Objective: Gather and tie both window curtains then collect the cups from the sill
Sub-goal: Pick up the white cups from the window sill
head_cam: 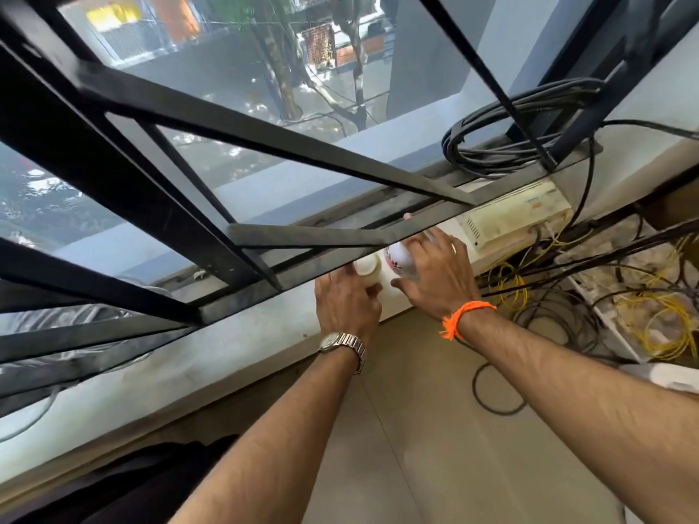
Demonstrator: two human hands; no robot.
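Both forearms reach to the sill (pixel 227 346). Left hand (pixel 346 302) curls round a cream cup (pixel 368 270); right hand (pixel 435 274), fingers splayed, grips a red-patterned cup (pixel 399 259). Two cups, side by side on the sill.

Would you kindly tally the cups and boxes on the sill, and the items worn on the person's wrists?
Cups: 2, the cream cup and the red-printed cup
Boxes: 1, the white box
Wrist items: 2, the wristwatch and the orange thread
Total: 5
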